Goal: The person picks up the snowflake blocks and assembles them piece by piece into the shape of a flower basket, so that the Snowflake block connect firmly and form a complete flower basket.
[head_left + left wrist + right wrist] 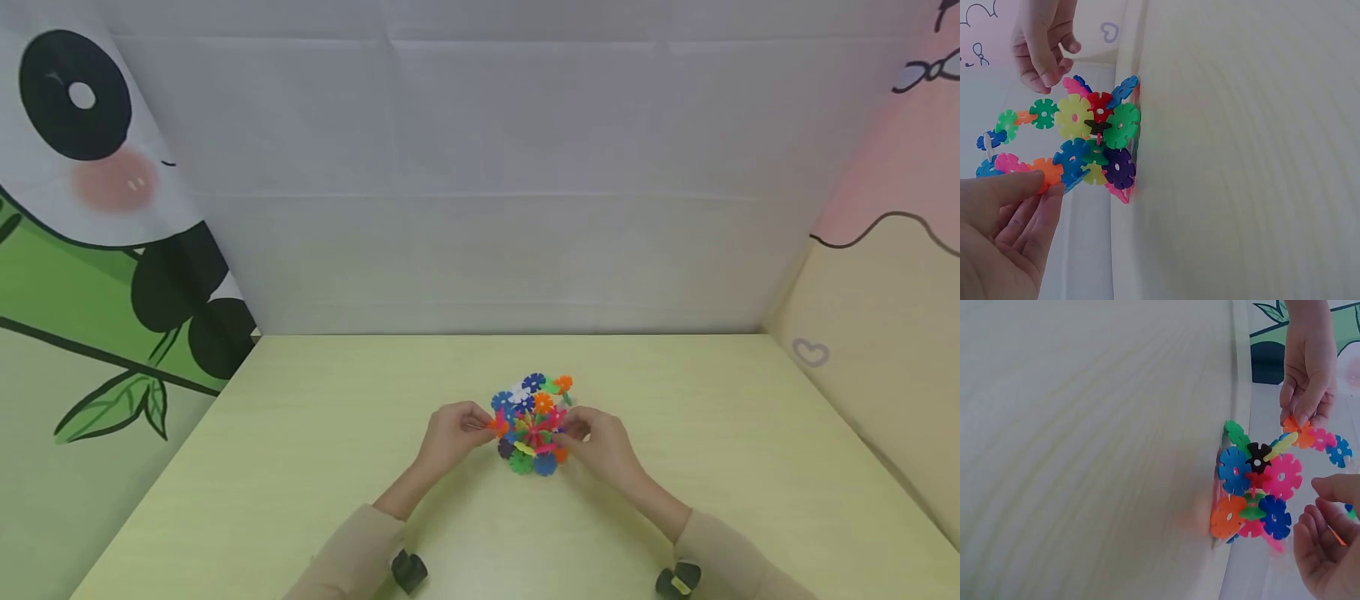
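A basket-like build of interlocking plastic snowflake discs (522,406), in many colours, stands on the table with a looped chain of discs rising from it. My left hand (452,433) is at its left side and pinches an orange snowflake disc (1047,170) of that chain between thumb and fingers. On the opposite side is my right hand (600,442), its fingers loosely bent and thumb apart, close to the build. In the left wrist view this right hand (1044,44) appears to hold nothing. Part of the chain is hidden behind the right hand (1332,544) in the right wrist view.
The pale wood-grain table (300,467) runs back to a white cloth wall (480,208). Printed cloth panels with a panda figure (97,167) and a pink figure (892,167) flank it. Dark wrist straps (408,572) are on both sleeves.
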{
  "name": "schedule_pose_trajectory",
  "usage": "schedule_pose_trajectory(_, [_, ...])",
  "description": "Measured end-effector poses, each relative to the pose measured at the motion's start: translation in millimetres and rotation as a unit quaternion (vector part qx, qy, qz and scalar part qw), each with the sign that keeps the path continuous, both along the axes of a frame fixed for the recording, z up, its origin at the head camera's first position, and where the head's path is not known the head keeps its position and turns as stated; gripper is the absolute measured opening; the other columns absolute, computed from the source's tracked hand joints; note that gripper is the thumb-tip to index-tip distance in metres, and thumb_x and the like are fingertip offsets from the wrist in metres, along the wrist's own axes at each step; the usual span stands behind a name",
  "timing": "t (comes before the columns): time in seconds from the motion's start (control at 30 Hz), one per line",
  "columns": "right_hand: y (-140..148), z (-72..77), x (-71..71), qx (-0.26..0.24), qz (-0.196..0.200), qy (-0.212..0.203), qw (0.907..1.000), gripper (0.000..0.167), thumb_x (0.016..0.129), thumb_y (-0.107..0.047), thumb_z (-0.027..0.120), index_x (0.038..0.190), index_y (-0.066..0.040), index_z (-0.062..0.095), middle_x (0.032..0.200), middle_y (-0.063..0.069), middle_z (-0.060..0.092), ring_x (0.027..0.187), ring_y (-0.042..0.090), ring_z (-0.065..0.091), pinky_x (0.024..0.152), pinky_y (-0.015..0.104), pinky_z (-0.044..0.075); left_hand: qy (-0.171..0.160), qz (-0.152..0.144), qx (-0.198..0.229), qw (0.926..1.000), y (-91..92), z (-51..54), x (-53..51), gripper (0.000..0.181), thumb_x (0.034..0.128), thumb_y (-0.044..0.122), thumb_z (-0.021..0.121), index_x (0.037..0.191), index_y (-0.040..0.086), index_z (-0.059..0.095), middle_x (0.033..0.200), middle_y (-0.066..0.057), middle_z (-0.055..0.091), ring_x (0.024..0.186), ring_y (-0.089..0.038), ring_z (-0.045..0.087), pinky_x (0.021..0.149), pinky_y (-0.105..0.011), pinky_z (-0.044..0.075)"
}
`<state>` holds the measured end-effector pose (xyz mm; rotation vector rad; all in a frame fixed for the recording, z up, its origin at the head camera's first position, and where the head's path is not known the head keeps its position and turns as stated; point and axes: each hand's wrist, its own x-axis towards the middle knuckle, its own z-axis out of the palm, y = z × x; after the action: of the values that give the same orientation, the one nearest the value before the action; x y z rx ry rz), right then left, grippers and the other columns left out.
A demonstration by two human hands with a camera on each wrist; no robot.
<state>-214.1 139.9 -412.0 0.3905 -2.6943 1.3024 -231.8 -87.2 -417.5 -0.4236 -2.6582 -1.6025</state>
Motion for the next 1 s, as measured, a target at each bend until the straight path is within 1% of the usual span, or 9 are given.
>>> schedule_pose_trajectory(0.07, [-7, -0.6, -0.4, 0.025, 0.028, 0.031, 0.9988, 0.01, 0.073, -0.005, 0.072, 0.082, -0.005, 0.067, 0.071, -0.003, 0.062, 0.066, 0.011, 0.056, 0.058, 0.019, 0.047, 0.007, 0.006, 0.0, 1.0, -0.1, -0.3, 0.6, 0.008, 0.0762, 0.007, 0.071, 0.08, 0.003, 0.065, 0.082, -0.008, 0.067, 0.074, -0.019, 0.066, 0.061, -0.024, 0.053])
schedule_pose_trajectory(0.13, [-14, -2.0, -1.1, 0.05, 0.056, 0.042, 0.9963, 0.012, 0.073, -0.008, 0.074, 0.084, -0.007, 0.068, 0.076, -0.004, 0.065, 0.071, 0.01, 0.059, 0.062, 0.02, 0.049, 0.014, 0.009, 0.002, 0.9999, 0.0, -1.0, 0.8, 0.007, 0.0762, 0.006, 0.071, 0.079, 0.002, 0.065, 0.082, -0.009, 0.067, 0.074, -0.02, 0.066, 0.061, -0.024, 0.054])
schedule_pose_trajectory(0.27, [-26, -4.7, -3.5, 0.107, 0.078, 0.031, 0.9907, 0.016, 0.072, -0.017, 0.076, 0.087, -0.011, 0.07, 0.08, -0.006, 0.066, 0.074, 0.008, 0.059, 0.066, 0.02, 0.049, 0.016, 0.02, 0.003, 0.9997, 1.9, -3.4, 0.8, 0.008, 0.0763, 0.008, 0.071, 0.079, 0.003, 0.065, 0.082, -0.008, 0.067, 0.075, -0.02, 0.066, 0.062, -0.024, 0.054])
schedule_pose_trajectory(0.33, [-30, -4.6, -5.9, 0.122, 0.085, 0.029, 0.9884, 0.016, 0.073, -0.018, 0.075, 0.087, -0.011, 0.07, 0.081, -0.005, 0.067, 0.075, 0.008, 0.059, 0.067, 0.022, 0.05, 0.019, 0.027, 0.003, 0.9994, 3.2, -4.4, 1.1, 0.008, 0.0762, 0.007, 0.071, 0.08, 0.003, 0.065, 0.082, -0.009, 0.068, 0.074, -0.021, 0.066, 0.061, -0.024, 0.054])
schedule_pose_trajectory(0.53, [-32, -3.4, -19.0, 0.12, 0.09, 0.03, 0.9883, 0.014, 0.074, -0.011, 0.074, 0.087, -0.01, 0.068, 0.083, -0.002, 0.067, 0.078, 0.012, 0.061, 0.071, 0.028, 0.051, 0.022, 0.054, 0.02, 0.9981, 9.1, -4.2, 2.6, 0.011, 0.0744, 0.005, 0.072, 0.081, 0.0, 0.064, 0.081, -0.013, 0.068, 0.074, -0.024, 0.067, 0.061, -0.026, 0.055])
schedule_pose_trajectory(0.7, [-38, -10.2, -30.3, 0.138, 0.091, 0.032, 0.9857, 0.019, 0.073, -0.017, 0.076, 0.089, -0.011, 0.068, 0.081, -0.003, 0.066, 0.074, 0.009, 0.058, 0.067, 0.023, 0.049, 0.016, 0.066, 0.034, 0.9971, 12.3, -4.6, 1.7, 0.013, 0.0736, 0.006, 0.073, 0.08, -0.001, 0.064, 0.081, -0.014, 0.068, 0.074, -0.024, 0.067, 0.062, -0.026, 0.055])
schedule_pose_trajectory(0.8, [-41, -12.8, -32.7, 0.14, 0.085, 0.039, 0.9857, 0.015, 0.073, -0.015, 0.075, 0.086, -0.01, 0.069, 0.079, -0.003, 0.065, 0.071, 0.009, 0.057, 0.064, 0.023, 0.048, 0.014, 0.07, 0.043, 0.9965, 14.0, -4.3, 1.0, 0.013, 0.073, 0.007, 0.074, 0.08, -0.001, 0.065, 0.082, -0.014, 0.068, 0.074, -0.025, 0.067, 0.062, -0.026, 0.055])
schedule_pose_trajectory(0.93, [-41, -11.9, -32.6, 0.144, 0.076, 0.063, 0.9846, 0.009, 0.074, -0.013, 0.073, 0.083, -0.009, 0.071, 0.077, -0.002, 0.065, 0.07, 0.01, 0.058, 0.064, 0.024, 0.049, 0.005, 0.077, 0.051, 0.9957, 16.4, -3.1, 0.6, 0.014, 0.0735, 0.008, 0.074, 0.08, 0.0, 0.065, 0.082, -0.013, 0.068, 0.075, -0.024, 0.067, 0.062, -0.026, 0.054])
schedule_pose_trajectory(1.0, [-40, -10.6, -32.5, 0.141, 0.075, 0.092, 0.9828, 0.006, 0.074, -0.011, 0.072, 0.081, -0.01, 0.072, 0.076, -0.002, 0.066, 0.07, 0.011, 0.059, 0.064, 0.024, 0.05, 0.004, 0.079, 0.06, 0.995, 17.4, -1.9, -0.1, 0.013, 0.0744, 0.008, 0.073, 0.081, 0.0, 0.065, 0.083, -0.013, 0.068, 0.074, -0.024, 0.067, 0.061, -0.026, 0.054])
